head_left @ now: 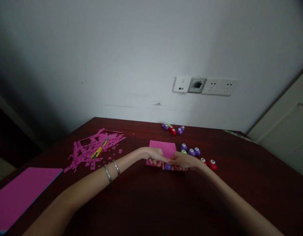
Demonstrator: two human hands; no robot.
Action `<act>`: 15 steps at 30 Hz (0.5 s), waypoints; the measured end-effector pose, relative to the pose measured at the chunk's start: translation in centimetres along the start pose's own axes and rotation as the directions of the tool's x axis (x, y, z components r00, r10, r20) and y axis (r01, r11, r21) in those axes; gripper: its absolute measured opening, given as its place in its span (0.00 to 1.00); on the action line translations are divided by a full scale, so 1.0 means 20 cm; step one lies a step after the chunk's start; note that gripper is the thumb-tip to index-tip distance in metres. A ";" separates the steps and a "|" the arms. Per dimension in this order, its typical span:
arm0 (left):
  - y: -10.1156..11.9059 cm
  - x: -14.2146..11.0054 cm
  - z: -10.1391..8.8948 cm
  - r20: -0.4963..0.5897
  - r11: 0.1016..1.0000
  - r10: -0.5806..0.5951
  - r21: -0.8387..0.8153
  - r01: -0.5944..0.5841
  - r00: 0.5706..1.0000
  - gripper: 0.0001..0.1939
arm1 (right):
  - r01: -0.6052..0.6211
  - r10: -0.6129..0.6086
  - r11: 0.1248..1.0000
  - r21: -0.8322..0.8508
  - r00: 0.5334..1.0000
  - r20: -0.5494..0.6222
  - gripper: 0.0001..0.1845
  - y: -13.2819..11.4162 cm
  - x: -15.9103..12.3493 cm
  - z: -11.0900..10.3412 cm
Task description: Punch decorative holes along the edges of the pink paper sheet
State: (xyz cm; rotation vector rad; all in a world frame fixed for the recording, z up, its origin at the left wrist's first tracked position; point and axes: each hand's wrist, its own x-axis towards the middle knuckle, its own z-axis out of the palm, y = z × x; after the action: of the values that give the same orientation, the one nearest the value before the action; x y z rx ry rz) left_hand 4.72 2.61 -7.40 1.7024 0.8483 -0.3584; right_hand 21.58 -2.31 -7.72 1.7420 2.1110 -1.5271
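A purple craft punch (168,167) sits at the near edge of a small pink sheet of paper (163,146), between my two hands. My left hand (154,156) is closed at the sheet's near left, its fingers curled around the paper and the punch's left side. From the right, my right hand (182,160) is closed on the punch, and both thumbs meet above it. Fingers hide most of the punch and the lower part of the sheet. Just beyond my right hand stand several purple punches (191,152), a green punch (183,151) and red punches (212,165).
More punches (173,131) stand near the wall. On the left lies a heap of pink paper scraps (85,150) with a yellow utility knife (99,149) on top. Large pink sheets (26,193) lie at the left table edge. Wall sockets (218,87) sit above the dark table (141,203).
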 end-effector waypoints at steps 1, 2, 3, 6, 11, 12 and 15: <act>-0.01 0.00 0.00 -0.004 1.000 0.011 0.003 -0.011 1.000 0.27 | -0.002 0.002 1.000 -0.006 1.000 -0.009 0.22 0.00 0.00 0.00; -0.02 0.01 0.00 -0.013 1.000 0.023 0.004 -0.023 1.000 0.28 | -0.006 0.006 1.000 -0.011 1.000 -0.015 0.21 0.00 0.00 0.00; -0.02 0.01 0.00 -0.021 0.999 0.034 0.006 -0.034 0.999 0.28 | -0.008 0.008 1.000 -0.012 1.000 -0.016 0.21 0.00 0.00 0.00; -0.03 0.01 0.00 -0.044 0.998 0.062 0.012 -0.062 0.997 0.29 | -0.005 0.005 1.000 -0.013 1.000 -0.010 0.22 0.00 0.00 0.00; -0.02 -0.01 0.01 -0.066 0.997 0.076 0.029 -0.075 0.995 0.28 | 0.016 -0.023 0.995 -0.102 0.998 -0.065 0.24 0.01 0.00 -0.01; -0.01 -0.02 0.00 -0.064 0.997 0.078 0.028 -0.077 0.995 0.28 | 0.018 -0.028 0.993 -0.118 0.996 -0.086 0.24 0.01 0.00 -0.02; -0.01 -0.04 -0.02 -0.072 0.996 0.087 0.010 -0.086 0.994 0.25 | 0.033 -0.047 0.992 -0.122 0.992 -0.113 0.22 0.02 0.00 -0.02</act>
State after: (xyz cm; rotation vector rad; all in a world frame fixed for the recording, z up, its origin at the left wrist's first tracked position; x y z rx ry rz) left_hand 3.98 2.65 -6.84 1.7610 0.8232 -0.2425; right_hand 22.01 -2.12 -7.79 1.7988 2.2528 -1.3065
